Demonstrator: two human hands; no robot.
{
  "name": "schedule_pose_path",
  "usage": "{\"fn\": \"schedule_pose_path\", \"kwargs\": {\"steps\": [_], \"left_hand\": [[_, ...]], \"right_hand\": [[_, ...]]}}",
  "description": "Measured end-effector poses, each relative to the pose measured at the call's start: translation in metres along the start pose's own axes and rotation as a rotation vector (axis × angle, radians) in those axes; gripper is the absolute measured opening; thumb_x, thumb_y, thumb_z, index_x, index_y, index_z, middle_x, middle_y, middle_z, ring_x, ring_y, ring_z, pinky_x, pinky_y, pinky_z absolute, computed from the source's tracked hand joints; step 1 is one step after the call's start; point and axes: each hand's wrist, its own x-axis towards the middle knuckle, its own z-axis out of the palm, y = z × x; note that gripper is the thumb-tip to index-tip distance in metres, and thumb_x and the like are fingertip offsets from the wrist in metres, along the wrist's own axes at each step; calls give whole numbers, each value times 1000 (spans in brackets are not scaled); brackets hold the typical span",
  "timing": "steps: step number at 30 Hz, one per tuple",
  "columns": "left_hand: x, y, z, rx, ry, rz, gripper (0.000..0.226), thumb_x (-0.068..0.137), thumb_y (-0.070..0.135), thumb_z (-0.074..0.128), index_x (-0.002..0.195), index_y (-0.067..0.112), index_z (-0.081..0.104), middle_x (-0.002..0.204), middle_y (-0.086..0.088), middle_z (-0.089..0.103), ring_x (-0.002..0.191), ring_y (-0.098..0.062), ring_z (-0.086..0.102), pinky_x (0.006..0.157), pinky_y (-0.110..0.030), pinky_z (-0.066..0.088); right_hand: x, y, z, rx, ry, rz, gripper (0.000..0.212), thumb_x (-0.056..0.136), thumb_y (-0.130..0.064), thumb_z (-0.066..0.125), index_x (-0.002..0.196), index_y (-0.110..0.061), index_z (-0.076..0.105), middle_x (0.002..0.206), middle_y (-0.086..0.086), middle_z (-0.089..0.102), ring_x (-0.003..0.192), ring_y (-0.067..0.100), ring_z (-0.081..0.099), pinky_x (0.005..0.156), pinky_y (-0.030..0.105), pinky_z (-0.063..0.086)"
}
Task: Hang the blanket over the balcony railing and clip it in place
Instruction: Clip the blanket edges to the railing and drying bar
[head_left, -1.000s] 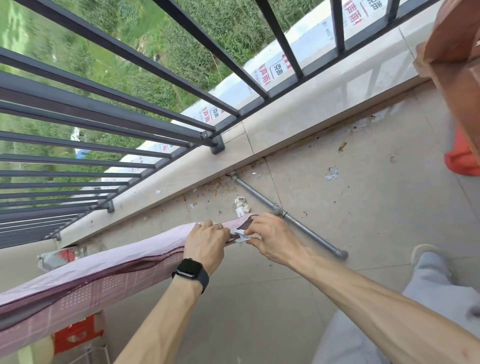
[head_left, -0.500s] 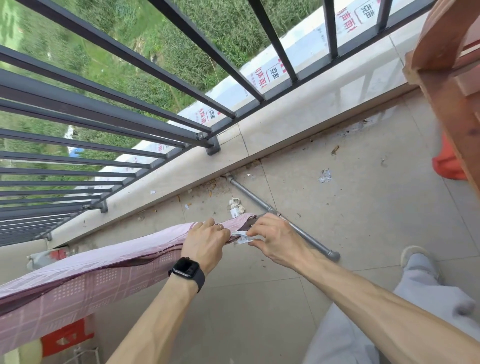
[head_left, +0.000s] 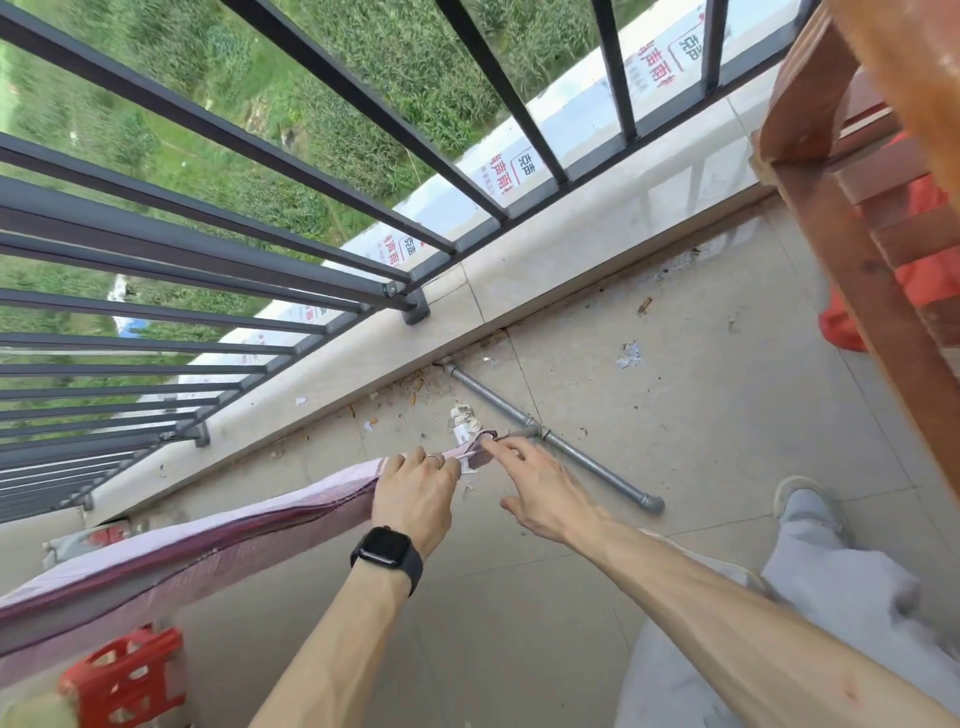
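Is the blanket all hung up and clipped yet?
Nearly. The pink patterned blanket already lies draped along a rail. The left hand holds its end in a closed grip, where something small and white shows, maybe the clip. The right hand is open, fingertips at the blanket's tip. Checking that the clip holds looks left.

Pink blanket (head_left: 182, 551) with a fine pale grid and dark maroon trim along the fold. Dark grey railing (head_left: 218, 249). Beige tiled floor (head_left: 675, 415) and pale ledge (head_left: 545, 280). Grey metal pipe (head_left: 587, 462). Black watch (head_left: 387, 553) on the wrist. Silver ring (head_left: 434, 458). Red-orange plastic stool (head_left: 124, 675). Reddish-brown wooden frame (head_left: 857, 270). Light grey trousers (head_left: 831, 587). Green grass (head_left: 322, 104) below. White sheeting (head_left: 524, 171) printed with red and black characters.
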Motion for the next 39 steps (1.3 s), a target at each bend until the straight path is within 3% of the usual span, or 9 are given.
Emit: {"fn": "schedule_pose_path", "kwargs": {"steps": [4, 7, 11, 17, 22, 27, 32, 39], "left_hand": [[-34, 28, -47, -81, -96, 17, 35, 85, 13, 52, 117, 23, 63, 110, 1, 68, 110, -26, 55, 90, -36, 38], [-55, 47, -83, -152, -161, -29, 38, 93, 24, 45, 128, 22, 57, 128, -2, 62, 123, -27, 48, 100, -40, 34], [-89, 73, -140, -291, -109, 35, 37, 94, 31, 46, 129, 22, 57, 128, -7, 62, 121, -30, 52, 101, -42, 37], [-154, 124, -229, -478, 89, 250, 36, 95, 34, 48, 128, 21, 59, 123, -10, 65, 114, -33, 59, 93, -42, 46], [-214, 177, -288, -551, 279, 482, 36, 97, 30, 47, 130, 21, 58, 121, -10, 65, 112, -34, 59, 94, -41, 45], [-238, 233, -329, -457, 355, 725, 36, 95, 34, 46, 128, 27, 58, 116, -2, 66, 108, -29, 61, 87, -38, 50], [-238, 293, -360, -296, 375, 862, 39, 96, 39, 45, 133, 30, 54, 127, 2, 61, 116, -26, 57, 90, -37, 46], [-221, 381, -383, -46, 360, 912, 40, 94, 37, 45, 132, 29, 52, 125, -1, 60, 116, -27, 55, 96, -38, 41]], "right_hand": [[-76, -12, -31, -15, 160, 104, 56, 85, -22, 68, 139, -21, 51, 133, 1, 55, 124, 27, 51, 103, 38, 44], [-146, -40, -73, -95, 326, 162, 32, 88, -19, 64, 120, -19, 67, 119, -1, 66, 113, 27, 58, 95, 37, 47], [-235, -83, -141, -299, 493, 188, 21, 85, -25, 61, 101, -20, 74, 102, -3, 74, 99, 28, 65, 86, 40, 54], [-366, -148, -218, -433, 769, 322, 19, 92, -21, 65, 107, -19, 76, 113, -1, 74, 114, 25, 60, 102, 34, 43], [-472, -182, -210, -380, 937, 523, 23, 98, -29, 57, 113, -25, 73, 122, -7, 69, 126, 18, 50, 107, 27, 35], [-548, -183, -187, -265, 1188, 685, 22, 98, -29, 59, 114, -25, 73, 122, -10, 68, 126, 14, 51, 105, 20, 28], [-591, -145, -186, -136, 1252, 853, 27, 99, -32, 54, 121, -26, 69, 126, -12, 65, 128, 11, 48, 106, 22, 32], [-613, -59, -215, -93, 1193, 967, 28, 97, -30, 57, 122, -26, 68, 124, -12, 66, 124, 15, 54, 105, 28, 40]]}}
